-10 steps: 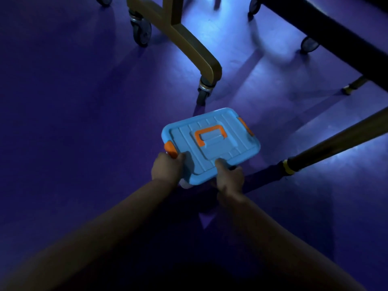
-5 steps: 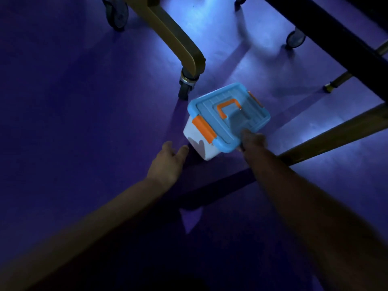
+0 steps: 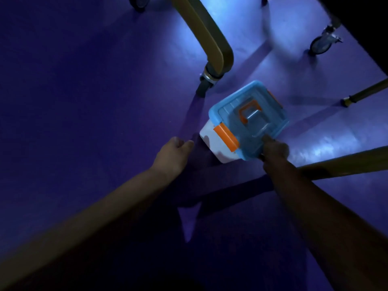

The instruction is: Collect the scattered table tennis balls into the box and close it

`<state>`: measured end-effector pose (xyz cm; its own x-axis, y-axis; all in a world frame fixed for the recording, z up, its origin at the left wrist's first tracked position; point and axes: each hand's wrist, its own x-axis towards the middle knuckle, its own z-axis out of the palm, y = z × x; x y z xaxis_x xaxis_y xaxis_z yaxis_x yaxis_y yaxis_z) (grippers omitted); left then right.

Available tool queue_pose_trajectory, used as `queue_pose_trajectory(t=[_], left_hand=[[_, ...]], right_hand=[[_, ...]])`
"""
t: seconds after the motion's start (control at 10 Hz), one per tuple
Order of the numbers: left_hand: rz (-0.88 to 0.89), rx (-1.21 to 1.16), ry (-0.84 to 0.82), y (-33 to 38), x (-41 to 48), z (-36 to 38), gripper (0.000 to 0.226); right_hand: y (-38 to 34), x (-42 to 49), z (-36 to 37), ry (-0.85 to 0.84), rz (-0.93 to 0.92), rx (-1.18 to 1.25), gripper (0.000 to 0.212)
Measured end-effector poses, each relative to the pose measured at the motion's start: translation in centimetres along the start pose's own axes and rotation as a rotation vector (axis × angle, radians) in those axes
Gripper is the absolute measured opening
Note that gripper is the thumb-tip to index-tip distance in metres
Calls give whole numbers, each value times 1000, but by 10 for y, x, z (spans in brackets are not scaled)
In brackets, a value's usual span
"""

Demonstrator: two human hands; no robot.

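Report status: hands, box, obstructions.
Left hand open, off the box. Right hand at lid edge, grip unclear. Lid on. Caster leg close behind.

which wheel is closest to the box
The wheel under the curved gold leg, just beyond the box. The other wheel sits far off at upper right.

Dim indoor sports hall or games room: smooth purple floor, a curved yellow frame leg on a caster, further wheeled supports.
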<state>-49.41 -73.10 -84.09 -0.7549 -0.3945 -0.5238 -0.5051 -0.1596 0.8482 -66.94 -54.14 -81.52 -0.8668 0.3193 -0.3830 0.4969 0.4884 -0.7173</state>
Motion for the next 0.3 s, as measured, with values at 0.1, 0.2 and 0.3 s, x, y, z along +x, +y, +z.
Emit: queue_pose_trajectory(t=[0.1,0.2,0.3], left_hand=[[-1,-26,-34,-1,10,-7,54],[-41,-97,-23,8,10,-22,37],[-28,-122,77,17,-5,-44,15]], right_hand=[[14,5,6,98,-122,-49,59],[25,-1,12,112,-273,-160,57],[42,-10,10,85,-228,-187,66]])
